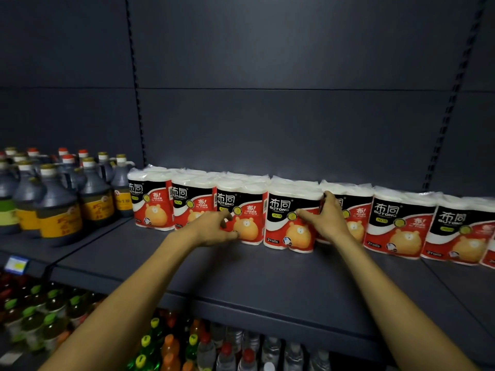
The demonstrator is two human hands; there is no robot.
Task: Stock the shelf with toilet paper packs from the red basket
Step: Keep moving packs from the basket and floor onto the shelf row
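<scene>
Several red, black and white toilet paper packs stand in a row along the back of the dark shelf (241, 279). My right hand (328, 220) grips the right side of the fourth pack from the left (284, 223), thumb across its front and fingers round its edge. This pack stands slightly forward of its neighbours. My left hand (211, 227) is at the lower front of the third pack (249, 207), its bent fingertips touching the wrapper. More packs (396, 223) continue to the right. The red basket is out of view.
Large dark jugs with yellow labels (56, 207) crowd the shelf section to the left. Drink bottles (171, 344) fill the shelf below. A blue price tag (16, 263) hangs on the left shelf's front edge. The slotted uprights and back panel rise behind.
</scene>
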